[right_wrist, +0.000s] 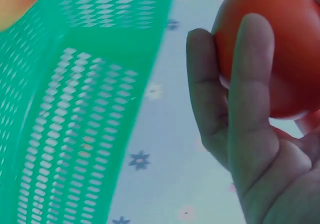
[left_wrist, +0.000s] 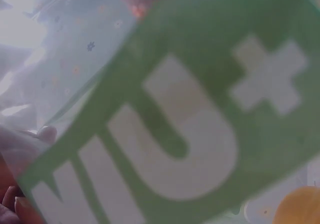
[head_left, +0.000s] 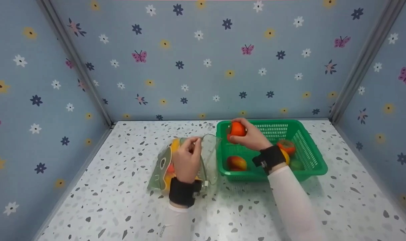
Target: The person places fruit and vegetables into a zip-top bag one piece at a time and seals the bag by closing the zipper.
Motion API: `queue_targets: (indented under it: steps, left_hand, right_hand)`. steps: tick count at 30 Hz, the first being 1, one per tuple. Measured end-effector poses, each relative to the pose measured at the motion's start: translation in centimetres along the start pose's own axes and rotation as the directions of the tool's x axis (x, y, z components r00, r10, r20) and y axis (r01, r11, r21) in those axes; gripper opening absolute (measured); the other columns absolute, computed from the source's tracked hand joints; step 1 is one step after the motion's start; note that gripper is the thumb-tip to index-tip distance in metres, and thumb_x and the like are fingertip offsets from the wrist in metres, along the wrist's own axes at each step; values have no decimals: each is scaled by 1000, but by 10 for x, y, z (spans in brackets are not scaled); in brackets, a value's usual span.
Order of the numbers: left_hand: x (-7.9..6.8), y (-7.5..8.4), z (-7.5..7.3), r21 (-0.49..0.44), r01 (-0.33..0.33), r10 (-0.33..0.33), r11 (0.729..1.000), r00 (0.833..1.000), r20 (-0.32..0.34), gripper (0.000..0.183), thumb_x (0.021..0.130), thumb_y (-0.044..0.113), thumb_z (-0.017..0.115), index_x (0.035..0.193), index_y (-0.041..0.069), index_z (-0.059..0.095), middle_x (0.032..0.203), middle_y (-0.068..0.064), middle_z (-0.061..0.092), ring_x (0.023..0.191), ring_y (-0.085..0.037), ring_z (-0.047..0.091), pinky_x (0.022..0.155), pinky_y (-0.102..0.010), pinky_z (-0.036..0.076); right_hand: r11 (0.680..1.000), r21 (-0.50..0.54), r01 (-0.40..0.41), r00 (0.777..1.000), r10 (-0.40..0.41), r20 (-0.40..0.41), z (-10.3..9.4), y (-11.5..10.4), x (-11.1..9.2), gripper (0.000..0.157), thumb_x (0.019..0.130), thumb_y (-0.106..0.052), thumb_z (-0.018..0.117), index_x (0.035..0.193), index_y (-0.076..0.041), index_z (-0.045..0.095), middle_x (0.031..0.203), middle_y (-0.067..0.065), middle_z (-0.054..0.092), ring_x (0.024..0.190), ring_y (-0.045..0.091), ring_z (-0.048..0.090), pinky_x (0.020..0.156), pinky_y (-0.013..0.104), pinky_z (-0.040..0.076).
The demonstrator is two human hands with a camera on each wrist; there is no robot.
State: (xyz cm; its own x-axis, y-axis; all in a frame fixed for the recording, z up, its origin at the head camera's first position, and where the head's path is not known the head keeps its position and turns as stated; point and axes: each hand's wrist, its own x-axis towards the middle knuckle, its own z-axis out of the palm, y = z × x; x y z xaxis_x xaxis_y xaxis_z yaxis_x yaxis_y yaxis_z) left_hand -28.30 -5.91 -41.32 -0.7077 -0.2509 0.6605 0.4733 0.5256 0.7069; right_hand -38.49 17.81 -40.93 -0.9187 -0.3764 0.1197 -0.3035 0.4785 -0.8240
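Note:
In the head view my right hand point(head_left: 253, 135) grips a round orange-red fruit, persimmon-like point(head_left: 238, 129), over the left back part of the green basket point(head_left: 310, 147). The right wrist view shows its smooth skin between fingers and thumb. My left hand point(head_left: 187, 160) pinches the upper edge of a clear bag point(head_left: 211, 154) with a green print. Yellow and red fruit shows through the bag's wall. White lettering on the bag's green panel point(left_wrist: 200, 134) fills most of the left wrist view. The bag stands just left of the basket.
Inside the basket lie a red-yellow mango point(head_left: 237, 163), another orange-red fruit point(head_left: 286, 147) and a green fruit point(head_left: 296, 164), partly behind my right wrist. The speckled white table point(head_left: 122, 207) is bounded by flowered panels point(head_left: 209, 63) at the back and sides.

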Motion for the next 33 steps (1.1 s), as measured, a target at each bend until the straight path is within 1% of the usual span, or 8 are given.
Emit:
queue_targets:
  steps: [5, 11, 14, 17, 20, 22, 29, 33]
  left_hand:
    - [0, 0, 0, -4, -14, 14, 1000, 1000, -6, 14, 99, 12, 66, 101, 2, 77, 60, -3, 51, 53, -5, 38, 51, -21, 30]
    - [-1, 1, 0, -1, -13, 13, 1000, 1000, -9, 14, 99, 12, 67, 100, 2, 77, 59, -2, 50, 53, -4, 37, 51, -21, 29]
    - [-1, 2, 0, 2, -6, 6, 1000, 1000, -10, 13, 99, 12, 67, 100, 3, 77, 59, 0, 48, 53, -4, 36, 51, -21, 28]
    - [-1, 2, -1, 10, 0, 0, 1000, 1000, -10, 13, 99, 12, 68, 100, 3, 77, 59, -1, 48, 53, -5, 37, 51, -21, 29]
    - [0, 1, -1, 23, 3, -3, 1000, 1000, -7, 14, 98, 12, 68, 101, 2, 77, 60, -3, 51, 53, -7, 39, 52, -22, 31]
    - [0, 0, -1, 32, 4, -4, 999, 1000, -6, 14, 98, 13, 68, 101, 3, 77, 60, -3, 52, 54, -8, 40, 52, -22, 32]
    - [0, 1, 0, 27, 17, -17, 1000, 1000, -1, 14, 98, 13, 68, 101, 3, 77, 61, -2, 49, 55, -8, 39, 53, -22, 33]
    - [0, 2, 1, 33, 18, -18, 999, 1000, 2, 15, 99, 14, 68, 102, 3, 77, 60, -2, 50, 55, -8, 40, 53, -21, 35]
  right_hand:
    - [987, 150, 50, 996, -39, -79, 5, -10, -18, 59, 94, -17, 69, 148, -17, 46, 139, 18, 52, 109, 33, 58, 83, 32, 56]
    - [935, 333, 119, 987, -76, -138, 21, -18, -39, 61, 94, -10, 70, 150, -12, 44, 141, 18, 51, 109, 31, 60, 81, 31, 60]
    - [919, 360, 159, 983, -113, -145, 29, -24, -47, 61, 93, -10, 71, 149, -11, 45, 139, 18, 53, 110, 27, 62, 84, 31, 60]
    - [905, 371, 211, 976, -176, -124, 35, -31, -53, 61, 93, -10, 71, 148, -11, 46, 139, 18, 55, 112, 27, 63, 89, 32, 59]
    - [895, 374, 244, 970, -231, -82, 41, -38, -57, 62, 94, -11, 71, 149, -11, 44, 140, 19, 55, 113, 29, 63, 92, 33, 59]
    - [896, 364, 253, 966, -253, -48, 45, -42, -58, 62, 94, -13, 72, 149, -11, 44, 140, 19, 55, 113, 30, 62, 91, 33, 59]
    - [903, 354, 244, 959, -280, 53, 65, -48, -55, 63, 93, -13, 74, 147, -6, 44, 142, 20, 55, 116, 30, 62, 92, 33, 58]
    - [906, 348, 240, 958, -279, 64, 78, -48, -51, 63, 92, -8, 72, 148, -5, 43, 145, 20, 52, 117, 31, 60, 94, 35, 58]
